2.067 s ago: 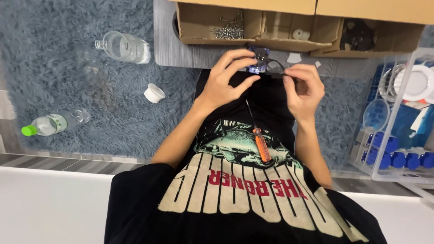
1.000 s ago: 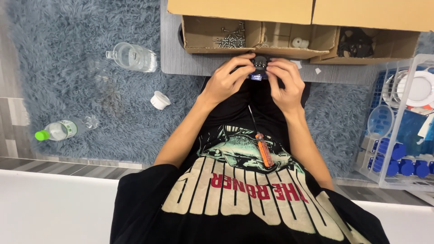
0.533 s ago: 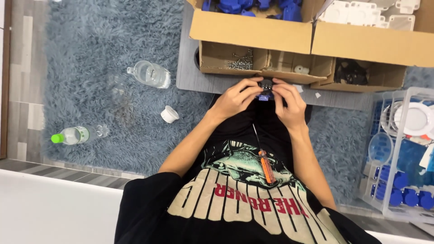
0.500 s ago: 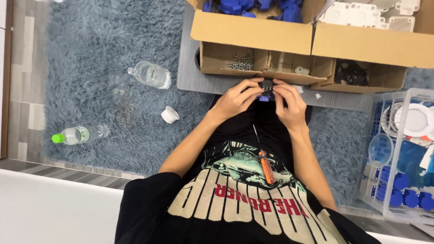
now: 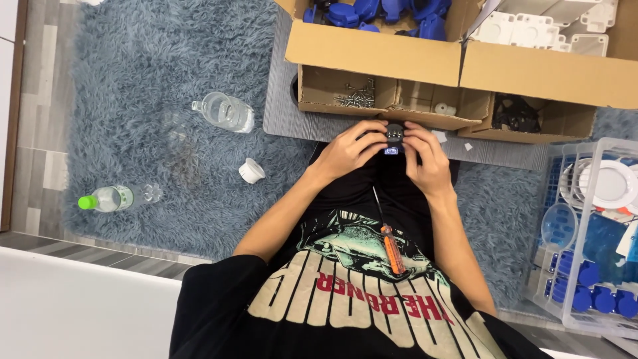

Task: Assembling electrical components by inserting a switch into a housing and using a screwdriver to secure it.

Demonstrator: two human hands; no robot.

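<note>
Both hands pinch one small black part (image 5: 395,136) between them: left hand (image 5: 350,150) and right hand (image 5: 426,159) closed on its sides, fingertips nearly meeting. Its axis is too small to tell. An orange-handled screwdriver (image 5: 389,242) lies below the wrists, tip toward the hands.

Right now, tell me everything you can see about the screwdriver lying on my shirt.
The screwdriver has an orange handle that looks like plastic and a thin dark shaft. It lies loose on the black shirt, almost in line with the body, handle toward the chest and tip toward the hands. Neither the left hand nor the right hand touches it; both are further out, around a small dark part.
</note>
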